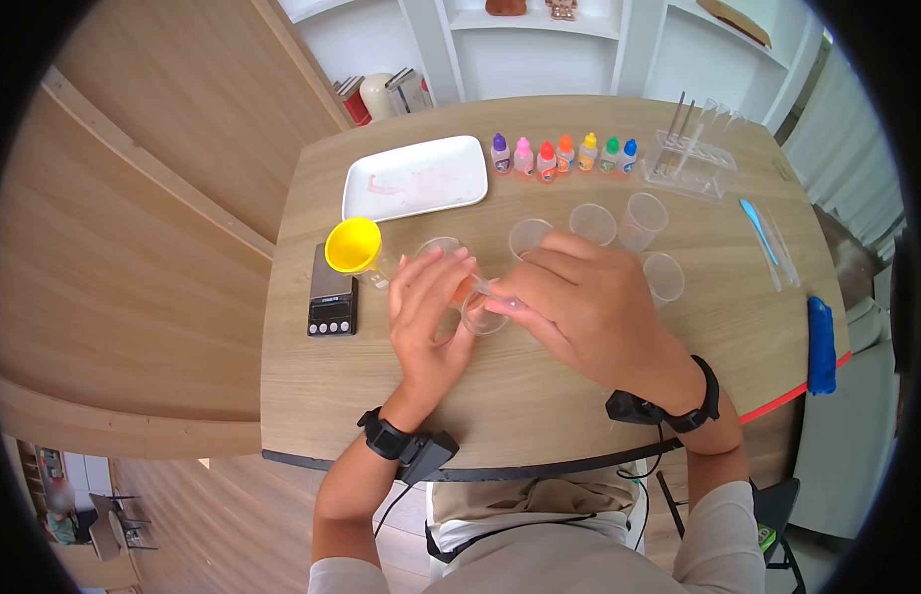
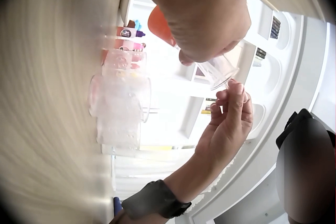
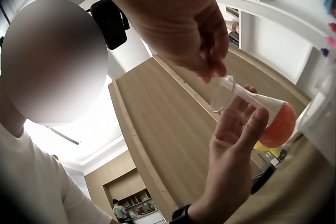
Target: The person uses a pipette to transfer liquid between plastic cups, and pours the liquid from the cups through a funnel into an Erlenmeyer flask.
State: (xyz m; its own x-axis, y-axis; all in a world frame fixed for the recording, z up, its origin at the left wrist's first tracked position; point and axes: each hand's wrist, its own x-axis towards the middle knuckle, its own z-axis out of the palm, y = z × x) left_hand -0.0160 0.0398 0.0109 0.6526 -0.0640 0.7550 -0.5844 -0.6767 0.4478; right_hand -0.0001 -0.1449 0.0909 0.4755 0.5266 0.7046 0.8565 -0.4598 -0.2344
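Observation:
My left hand [image 1: 426, 307] grips a clear flask [image 3: 278, 121] by its neck, thumb on one side and fingers on the other. The flask is tilted, its rounded bottom holding orange-red liquid and its wide flared mouth toward me. At that mouth, the fingertips of my right hand [image 1: 589, 302] pinch something thin and clear; I cannot tell its kind. In the left wrist view, the right hand [image 2: 226, 124] is right at the flared rim [image 2: 224, 79]. Several clear plastic cups [image 1: 530, 238] stand just beyond both hands, one partly hidden behind the left.
To the left, a yellow funnel [image 1: 354, 246] sits above a clear vessel beside a digital scale [image 1: 332, 307]. Farther back are a white tray [image 1: 381, 206] with pinkish stains, several dropper bottles [image 1: 547, 163] and a test-tube rack [image 1: 686, 170]. A blue knife-shaped tool [image 1: 758, 226] and blue cloth [image 1: 821, 345] lie right.

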